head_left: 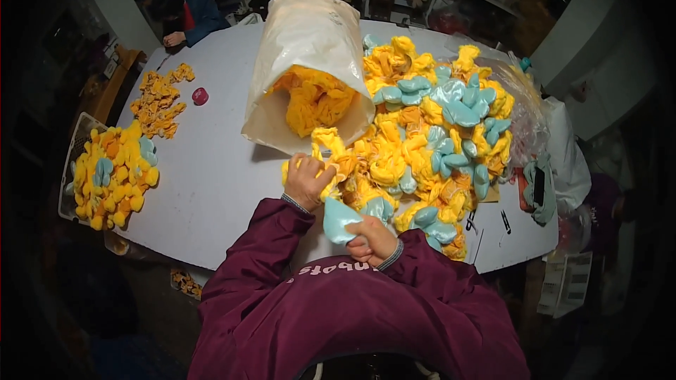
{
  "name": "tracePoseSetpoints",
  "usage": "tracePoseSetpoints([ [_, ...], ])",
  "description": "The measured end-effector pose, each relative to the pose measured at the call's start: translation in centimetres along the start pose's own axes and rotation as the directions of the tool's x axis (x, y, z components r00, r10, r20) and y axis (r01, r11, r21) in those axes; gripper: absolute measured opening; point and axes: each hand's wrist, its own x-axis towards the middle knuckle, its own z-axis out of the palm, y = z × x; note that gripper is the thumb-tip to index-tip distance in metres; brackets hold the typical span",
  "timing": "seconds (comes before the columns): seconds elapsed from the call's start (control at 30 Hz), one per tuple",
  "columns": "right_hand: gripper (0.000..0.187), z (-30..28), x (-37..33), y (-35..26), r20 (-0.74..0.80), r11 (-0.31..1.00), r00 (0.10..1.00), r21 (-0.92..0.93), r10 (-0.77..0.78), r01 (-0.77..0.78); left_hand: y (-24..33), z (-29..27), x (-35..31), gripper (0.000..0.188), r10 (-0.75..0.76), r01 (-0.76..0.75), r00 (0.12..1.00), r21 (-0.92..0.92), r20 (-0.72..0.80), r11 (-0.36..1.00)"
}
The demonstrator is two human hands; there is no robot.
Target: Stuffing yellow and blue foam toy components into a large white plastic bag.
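Observation:
My left hand [307, 181] is closed on a yellow plush fabric piece [328, 139], just below the mouth of a large white sack [310, 35]. Beside it, nearer my body, my right hand [374, 241] grips a shiny light-blue fabric piece [339, 221] between thumb and fingers. Whether the blue and yellow pieces are joined I cannot tell. More yellow fabric [317, 102] bulges inside the sack's opening. To the right spreads a big heap of yellow pieces [389, 158] with light-blue satin parts [461, 112] among them.
At left stands a basket [82, 129] of yellow and blue pieces, with orange-yellow scraps [156, 102] and a dark pink round object [200, 96] nearby. Small black-handled tools [470, 220] lie at the table's [204, 190] right. Clear plastic bags [528, 109] crowd the right edge. Another person [201, 17] sits far left.

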Motion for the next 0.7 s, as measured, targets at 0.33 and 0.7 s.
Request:
tracePoseSetpoints([
  [0.33,0.015,-0.1,-3.5,-6.2,0.208,-0.044,0.283,-0.869,-0.936,0.492,4.3,-3.5,6.6,0.037,-0.398,0.427,0.648,0.122,0.649,0.896],
  [0.7,0.022,-1.1,1.9,-5.7,0.593,-0.508,0.523,-0.802,-0.612,0.314,4.5,-4.8,3.2,0.039,0.027,0.429,0.785,-0.575,0.619,0.697],
])
